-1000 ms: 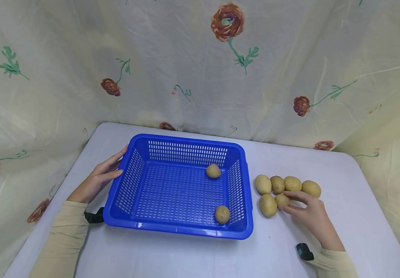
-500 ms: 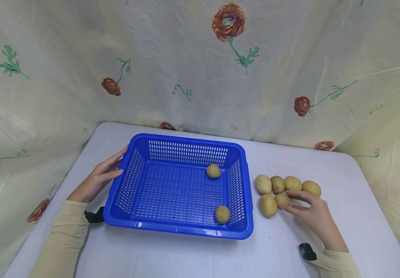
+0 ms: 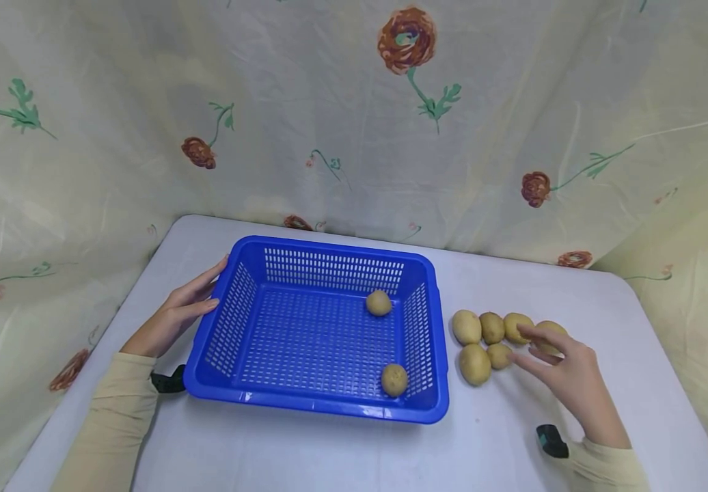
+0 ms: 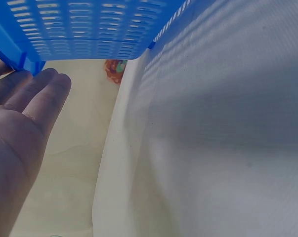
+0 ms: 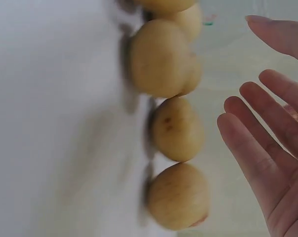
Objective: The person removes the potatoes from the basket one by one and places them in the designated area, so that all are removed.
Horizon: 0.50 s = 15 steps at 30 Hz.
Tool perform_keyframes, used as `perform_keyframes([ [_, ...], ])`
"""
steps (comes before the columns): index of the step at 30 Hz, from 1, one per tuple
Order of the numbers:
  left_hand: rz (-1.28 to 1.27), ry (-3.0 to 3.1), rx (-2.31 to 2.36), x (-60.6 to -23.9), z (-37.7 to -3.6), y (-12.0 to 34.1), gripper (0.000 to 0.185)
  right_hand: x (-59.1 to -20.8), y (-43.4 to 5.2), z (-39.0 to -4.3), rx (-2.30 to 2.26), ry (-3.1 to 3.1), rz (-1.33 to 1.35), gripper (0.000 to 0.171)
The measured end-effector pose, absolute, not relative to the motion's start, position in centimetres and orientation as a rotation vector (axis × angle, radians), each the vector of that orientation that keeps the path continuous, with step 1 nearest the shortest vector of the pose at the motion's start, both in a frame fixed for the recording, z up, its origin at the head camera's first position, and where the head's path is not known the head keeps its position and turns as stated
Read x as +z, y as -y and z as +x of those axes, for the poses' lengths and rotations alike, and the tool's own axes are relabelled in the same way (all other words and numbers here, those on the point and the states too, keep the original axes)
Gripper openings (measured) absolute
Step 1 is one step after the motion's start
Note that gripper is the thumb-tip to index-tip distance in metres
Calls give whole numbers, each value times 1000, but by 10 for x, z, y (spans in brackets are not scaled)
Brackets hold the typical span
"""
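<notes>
A pale cloth printed with red flowers (image 3: 406,37) hangs behind a white counter (image 3: 342,451); a blue slatted basket (image 3: 320,270) sits on the counter's left half, with two potatoes inside it, one near the far right corner (image 3: 378,303) and one near the near right corner (image 3: 393,380); just right of the basket a cluster of potatoes (image 3: 475,363) lies on the counter in two rows. The right hand (image 3: 566,376) hovers over the right end of that cluster, its grip spread and holding nothing; the wrist view shows its fingers (image 5: 252,148) straight and apart from the potatoes (image 5: 177,129). The left hand (image 3: 175,316) rests against the basket's left outer wall, fingers straight, its grip relaxed; from the left wrist view the fingertips (image 4: 47,81) touch the basket's rim (image 4: 20,61). Cream sleeves (image 3: 108,424) cover both forearms.
</notes>
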<state>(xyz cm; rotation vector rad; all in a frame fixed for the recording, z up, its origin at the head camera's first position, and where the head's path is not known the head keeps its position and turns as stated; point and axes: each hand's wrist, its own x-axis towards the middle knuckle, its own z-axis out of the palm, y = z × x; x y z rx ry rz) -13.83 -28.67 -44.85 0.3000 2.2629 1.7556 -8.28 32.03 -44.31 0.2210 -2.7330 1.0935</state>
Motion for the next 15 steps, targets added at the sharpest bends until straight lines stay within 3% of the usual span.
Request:
perform_keyframes([
  [15, 309, -2261, 1757, -448, -139, 287, 70, -401, -293, -99, 1111, 2702, 379, 50],
])
